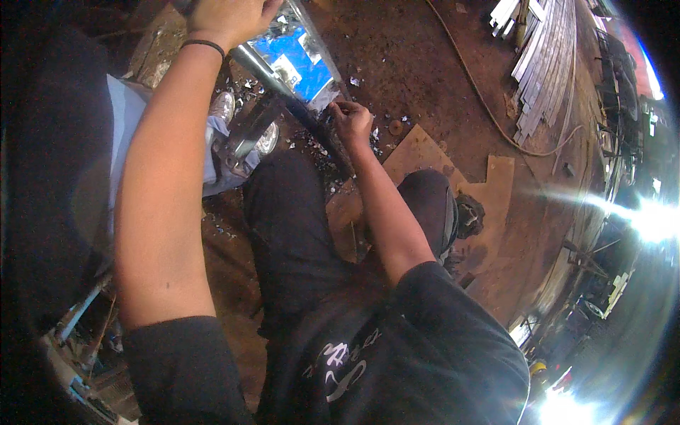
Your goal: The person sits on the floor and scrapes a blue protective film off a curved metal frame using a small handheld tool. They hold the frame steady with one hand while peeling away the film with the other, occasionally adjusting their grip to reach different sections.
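A flat panel with a bright blue face and pale patches slants across the upper middle, with glossy clear film along its edge. Beside its left edge runs a dark metal tube. My left hand, with a dark band at the wrist, is over the upper end of the tube; the top border cuts off most of its fingers. At the panel's lower corner is my right hand, thumb and fingers bent together in a pinch. What lies between those fingertips is too small to make out.
Pale scraps litter the brown floor around the tube. Another person's shoe is close on the left. Flat brown sheets lie by my right knee. A hose curves past stacked metal strips at the far right.
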Demonstrator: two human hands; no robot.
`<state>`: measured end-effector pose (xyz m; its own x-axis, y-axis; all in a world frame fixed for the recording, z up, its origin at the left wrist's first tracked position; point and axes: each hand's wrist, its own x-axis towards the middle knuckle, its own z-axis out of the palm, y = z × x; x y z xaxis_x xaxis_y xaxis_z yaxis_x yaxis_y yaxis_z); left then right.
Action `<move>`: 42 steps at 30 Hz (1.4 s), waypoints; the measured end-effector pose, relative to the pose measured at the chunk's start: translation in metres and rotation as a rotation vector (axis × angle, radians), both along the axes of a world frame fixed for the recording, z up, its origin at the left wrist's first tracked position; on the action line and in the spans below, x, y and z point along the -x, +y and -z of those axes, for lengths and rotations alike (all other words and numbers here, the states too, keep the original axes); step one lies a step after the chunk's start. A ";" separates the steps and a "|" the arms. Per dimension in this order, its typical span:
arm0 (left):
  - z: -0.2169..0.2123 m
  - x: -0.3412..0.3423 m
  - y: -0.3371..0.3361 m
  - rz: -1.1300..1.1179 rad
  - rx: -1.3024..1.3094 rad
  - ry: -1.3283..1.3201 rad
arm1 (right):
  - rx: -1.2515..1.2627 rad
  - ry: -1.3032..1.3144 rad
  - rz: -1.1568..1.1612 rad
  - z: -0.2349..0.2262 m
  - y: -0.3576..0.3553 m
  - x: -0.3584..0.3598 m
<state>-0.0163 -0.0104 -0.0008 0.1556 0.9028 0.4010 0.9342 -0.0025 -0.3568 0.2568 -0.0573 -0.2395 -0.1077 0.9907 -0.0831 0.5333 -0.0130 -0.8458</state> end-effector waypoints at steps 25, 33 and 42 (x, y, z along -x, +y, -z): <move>-0.008 -0.020 0.009 -0.273 0.155 0.472 | 0.050 0.166 0.083 0.040 0.011 0.008; -0.001 -0.015 0.013 -0.234 0.107 0.513 | 0.112 0.215 0.116 0.043 0.011 0.015; -0.001 -0.011 0.012 -0.195 0.085 0.516 | 0.140 0.192 0.188 0.029 0.005 0.015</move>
